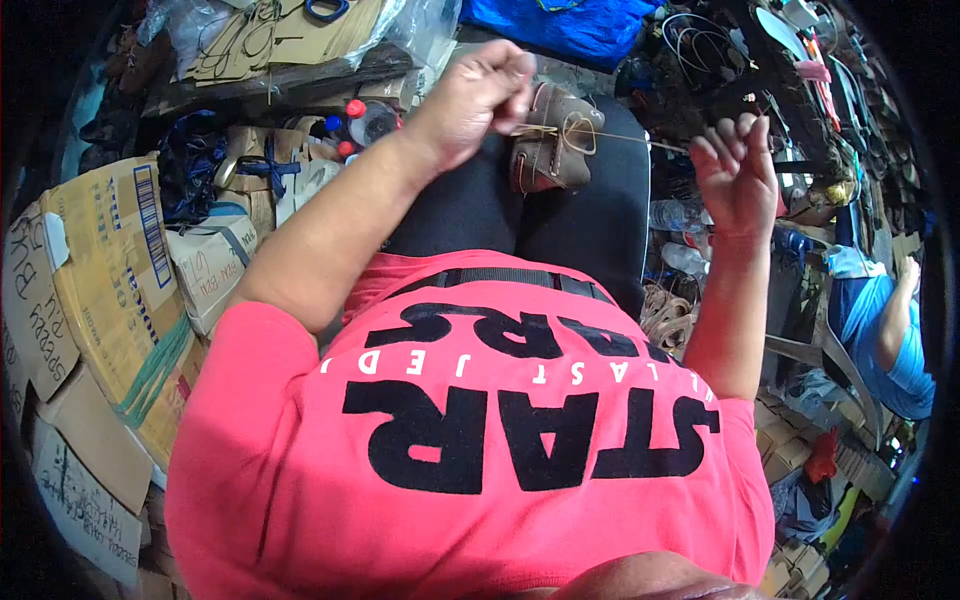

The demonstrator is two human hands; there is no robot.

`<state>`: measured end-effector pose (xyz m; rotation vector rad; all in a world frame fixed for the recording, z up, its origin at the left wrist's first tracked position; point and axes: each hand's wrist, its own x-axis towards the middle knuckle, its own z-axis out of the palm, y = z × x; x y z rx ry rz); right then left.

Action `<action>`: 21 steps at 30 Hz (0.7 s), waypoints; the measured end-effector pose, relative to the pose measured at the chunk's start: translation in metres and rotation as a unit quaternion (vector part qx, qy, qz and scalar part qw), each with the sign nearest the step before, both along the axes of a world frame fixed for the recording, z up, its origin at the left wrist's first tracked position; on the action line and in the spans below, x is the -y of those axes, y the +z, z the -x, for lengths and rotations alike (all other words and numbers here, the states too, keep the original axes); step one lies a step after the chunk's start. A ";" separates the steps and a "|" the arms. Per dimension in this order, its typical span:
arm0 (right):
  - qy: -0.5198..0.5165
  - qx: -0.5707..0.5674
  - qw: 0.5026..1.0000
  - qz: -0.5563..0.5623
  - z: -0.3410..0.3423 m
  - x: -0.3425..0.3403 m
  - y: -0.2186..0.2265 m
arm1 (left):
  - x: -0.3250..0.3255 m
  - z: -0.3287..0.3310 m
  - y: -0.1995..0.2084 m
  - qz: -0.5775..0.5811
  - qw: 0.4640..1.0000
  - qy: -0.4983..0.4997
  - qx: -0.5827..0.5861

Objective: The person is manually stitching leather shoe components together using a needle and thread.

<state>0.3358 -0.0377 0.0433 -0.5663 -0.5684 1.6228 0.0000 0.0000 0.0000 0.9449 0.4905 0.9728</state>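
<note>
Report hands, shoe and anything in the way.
Left hand curled near shoe, hold unclear; right hand gripping taut lace. Shoe on lap. Bottles off to the right, apart from lace.

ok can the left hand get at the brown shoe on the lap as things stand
Probably yes: the left hand is close beside the brown shoe, with only the tan lace visible between them, though it seems to be holding that lace.

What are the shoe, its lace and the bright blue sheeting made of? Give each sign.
Shoe: probably matte brown leather or suede; dull panels, seam lines.
Lace: tan, smooth-looking cord, leather or fibre unclear; thin, looped.
Blue sheeting: likely glossy plastic; creases, bright highlights.
</note>
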 end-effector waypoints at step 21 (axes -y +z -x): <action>0.051 0.716 0.681 -0.145 0.048 0.012 -0.016 | -0.066 -0.043 -0.013 -0.345 0.816 -0.147 -0.440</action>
